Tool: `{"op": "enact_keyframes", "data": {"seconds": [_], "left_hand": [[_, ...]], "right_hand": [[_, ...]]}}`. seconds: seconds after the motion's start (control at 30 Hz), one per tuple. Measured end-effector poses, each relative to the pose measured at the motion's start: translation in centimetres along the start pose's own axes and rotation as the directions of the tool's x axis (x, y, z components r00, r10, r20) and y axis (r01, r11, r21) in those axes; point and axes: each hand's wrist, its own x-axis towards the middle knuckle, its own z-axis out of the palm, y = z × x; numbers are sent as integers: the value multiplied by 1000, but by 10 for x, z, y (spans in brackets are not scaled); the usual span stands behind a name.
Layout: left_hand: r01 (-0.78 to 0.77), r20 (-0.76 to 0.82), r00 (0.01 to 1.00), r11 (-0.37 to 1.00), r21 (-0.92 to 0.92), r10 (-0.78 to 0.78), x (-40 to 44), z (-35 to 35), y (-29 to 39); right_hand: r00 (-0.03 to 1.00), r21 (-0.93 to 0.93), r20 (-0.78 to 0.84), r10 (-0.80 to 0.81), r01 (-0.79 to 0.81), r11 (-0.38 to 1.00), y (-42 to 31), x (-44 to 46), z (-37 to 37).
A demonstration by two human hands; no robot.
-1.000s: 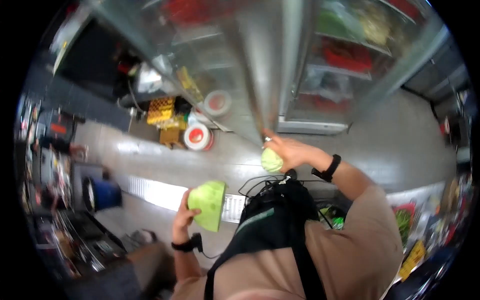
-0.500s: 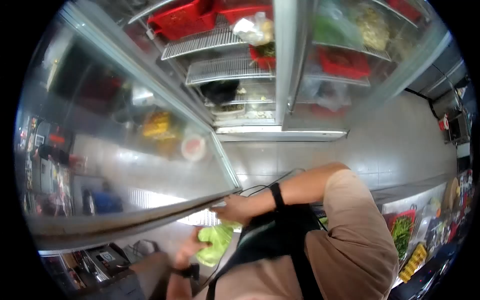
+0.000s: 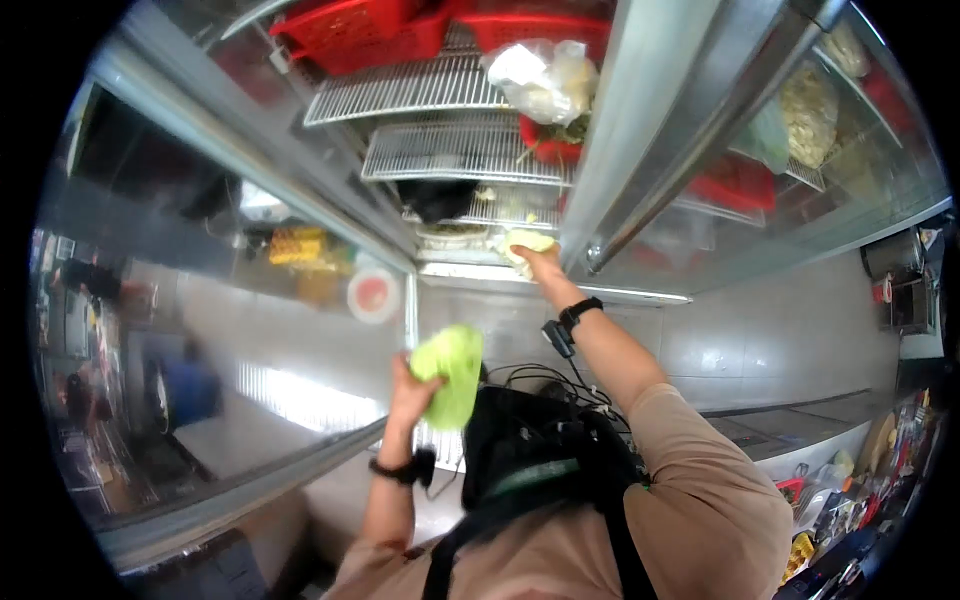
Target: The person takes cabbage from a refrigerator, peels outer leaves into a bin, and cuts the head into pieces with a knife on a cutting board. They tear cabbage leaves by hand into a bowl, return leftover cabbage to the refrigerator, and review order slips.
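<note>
My left hand [image 3: 407, 395] grips a bright green oval item [image 3: 450, 375] in front of my apron. Its surface looks smooth, but I cannot tell whether it is a shallow plastic bowl or a folded cloth. My right arm reaches forward, and my right hand [image 3: 541, 262] holds a pale yellow-green cloth [image 3: 524, 246] at the bottom front edge of the open glass-door fridge [image 3: 470, 272]. The cloth is bunched under my fingers. Just behind it is the lowest wire shelf [image 3: 510, 205], where small yellowish scraps lie.
The open glass door [image 3: 300, 340] stands close on my left. Red baskets [image 3: 350, 35] and a plastic bag [image 3: 540, 80] fill the upper shelves. A black bag [image 3: 440, 198] lies lower down. Cables [image 3: 560, 372] hang by my apron. A cluttered counter [image 3: 850, 480] runs along the right.
My right hand has moved from the door's edge forward to the fridge's bottom ledge, with the cloth. My left hand has risen with the green item. The view has shifted closer to the fridge.
</note>
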Motion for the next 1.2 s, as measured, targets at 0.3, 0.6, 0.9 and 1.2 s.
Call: {"op": "enact_keyframes", "data": {"seconds": [0.3,0.6,0.9,1.2], "left_hand": [[-264,-51,964,960,-90,260,402,121,0],[-626,266,737,479,615,621,589,184,-29],[-730,514,670,351,586,536,570,168,-15],[-956,608,293,-231,180,-738,189,263,42]], "right_hand": [[805,-376,-486,-340,159,913,-9,187,42],[840,-770,-322,-436,35,637,65,293,55],[865,-388,502,2,223,894,109,-116,-73],[762,299,-641,93,137,944,162,-421,-317]]}}
